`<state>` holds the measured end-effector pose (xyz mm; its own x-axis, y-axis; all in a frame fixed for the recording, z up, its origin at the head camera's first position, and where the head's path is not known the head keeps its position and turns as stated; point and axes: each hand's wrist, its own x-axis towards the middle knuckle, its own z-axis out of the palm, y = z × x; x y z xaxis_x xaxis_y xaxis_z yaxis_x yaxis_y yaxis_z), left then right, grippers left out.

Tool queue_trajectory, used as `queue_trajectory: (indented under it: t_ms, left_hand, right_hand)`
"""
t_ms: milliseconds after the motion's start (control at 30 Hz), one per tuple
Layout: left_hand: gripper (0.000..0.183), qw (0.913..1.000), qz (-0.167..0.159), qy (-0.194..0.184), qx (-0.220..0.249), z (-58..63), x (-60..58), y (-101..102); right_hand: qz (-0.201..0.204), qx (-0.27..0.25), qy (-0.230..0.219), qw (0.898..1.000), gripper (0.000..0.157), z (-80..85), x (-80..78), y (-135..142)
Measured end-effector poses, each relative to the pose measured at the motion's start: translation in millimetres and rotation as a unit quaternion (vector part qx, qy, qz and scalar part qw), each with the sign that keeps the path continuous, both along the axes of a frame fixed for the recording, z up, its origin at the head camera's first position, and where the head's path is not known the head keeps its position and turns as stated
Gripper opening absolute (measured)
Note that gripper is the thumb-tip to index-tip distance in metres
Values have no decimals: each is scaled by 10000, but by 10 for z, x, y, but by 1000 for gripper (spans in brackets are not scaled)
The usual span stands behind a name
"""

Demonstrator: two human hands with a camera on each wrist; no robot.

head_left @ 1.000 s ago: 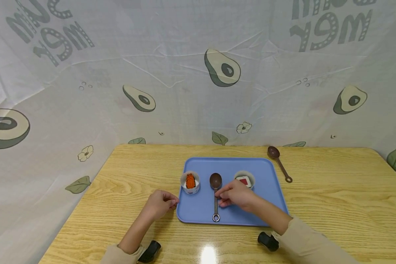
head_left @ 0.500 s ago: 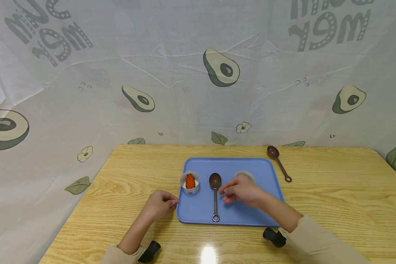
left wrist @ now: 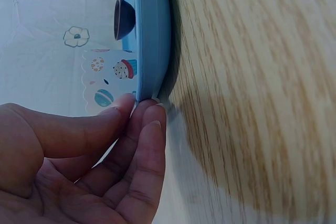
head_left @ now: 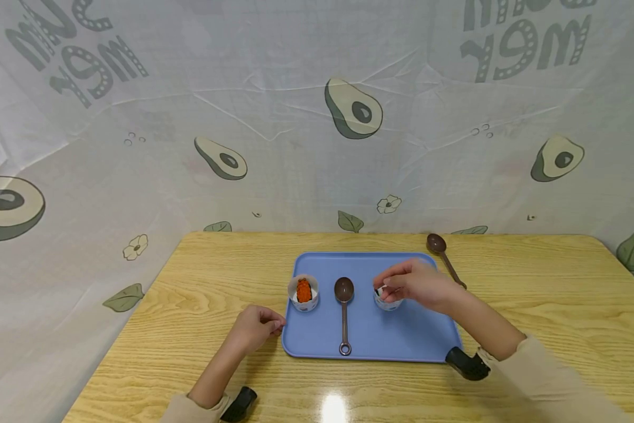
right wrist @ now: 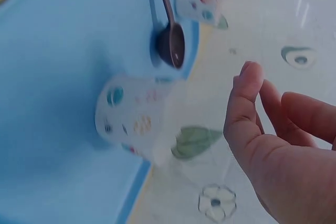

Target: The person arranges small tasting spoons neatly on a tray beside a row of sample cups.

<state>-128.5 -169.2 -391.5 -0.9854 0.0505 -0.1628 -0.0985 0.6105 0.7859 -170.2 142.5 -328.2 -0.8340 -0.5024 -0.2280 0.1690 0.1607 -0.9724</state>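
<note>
My left hand (head_left: 255, 329) pinches the left rim of a blue tray (head_left: 317, 338) between thumb and fingers; the left wrist view shows the tray's edge (left wrist: 153, 35) at the fingertips. Over the right paper cup (head_left: 389, 304) hovers my right hand (head_left: 421, 285), its fingers loosely bent. Nothing shows between those fingers in the right wrist view, where the cup (right wrist: 131, 114) stands apart below them. The hand hides most of what that cup contains. A brown measuring spoon (head_left: 344, 291) lies mid-tray, handle toward me.
At the tray's left side another paper cup (head_left: 304, 306) holds an orange-topped toy sushi piece (head_left: 304, 291). A second brown spoon (head_left: 436, 242) lies on the wooden table (head_left: 533, 294) behind the tray's right corner. A printed cloth (head_left: 295, 117) hangs behind the table.
My right hand has left the mid-tray spoon's handle and moved right and up over the right cup. The spoon stays lying on the tray. My left hand stays at the tray's rim.
</note>
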Motion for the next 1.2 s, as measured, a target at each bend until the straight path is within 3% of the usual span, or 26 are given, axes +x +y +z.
queue_trajectory:
  t_ms: [400, 767, 1200]
  left_hand:
    - [14, 10000, 35, 6, 87, -5, 2, 0]
    - [14, 9999, 53, 18, 84, -2, 1, 3]
    - [14, 10000, 31, -12, 49, 10, 2, 3]
  right_hand:
    - [-410, 214, 227, 9987, 30, 151, -161, 504]
    - [-666, 527, 374, 9957, 30, 98, -289, 904]
    - [-766, 628, 267, 9947, 28, 14, -385, 1120]
